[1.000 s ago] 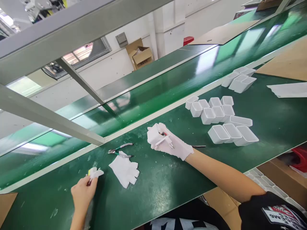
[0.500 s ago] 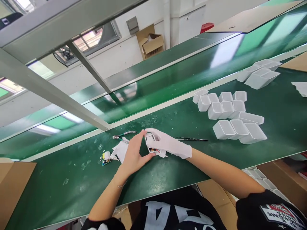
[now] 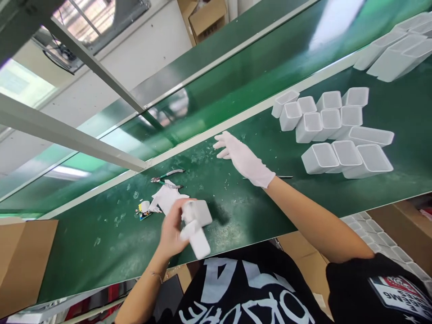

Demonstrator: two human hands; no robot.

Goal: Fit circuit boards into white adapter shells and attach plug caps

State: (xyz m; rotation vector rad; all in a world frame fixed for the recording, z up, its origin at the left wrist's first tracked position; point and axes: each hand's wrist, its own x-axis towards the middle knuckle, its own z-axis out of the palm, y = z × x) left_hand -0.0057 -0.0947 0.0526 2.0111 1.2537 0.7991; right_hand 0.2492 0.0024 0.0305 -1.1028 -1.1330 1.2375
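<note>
My bare left hand (image 3: 171, 231) is closed around a white plastic housing (image 3: 201, 212), tilted above the green bench near its front edge. A white block-like part hangs below the housing, and motion blurs both somewhat. To the right, my white-gloved right hand (image 3: 241, 157) hovers over the bench with its fingers apart and nothing in them. Tweezers (image 3: 286, 177) lie partly hidden behind the right wrist. Beyond the left hand are cutting pliers (image 3: 168, 175), a crumpled white glove-like piece (image 3: 168, 196) and a small circuit board (image 3: 145, 211) with components.
Several open white plastic cases (image 3: 332, 119) stand in rows on the bench at right, with more cases (image 3: 398, 49) at the far right. A cardboard box (image 3: 25, 261) sits at the left end. A metal frame post (image 3: 67, 137) rises at the back left.
My right hand has let go of the housing and moved up and away, its fingers now spread. My left hand has brought the housing nearer to my body and turned it over.
</note>
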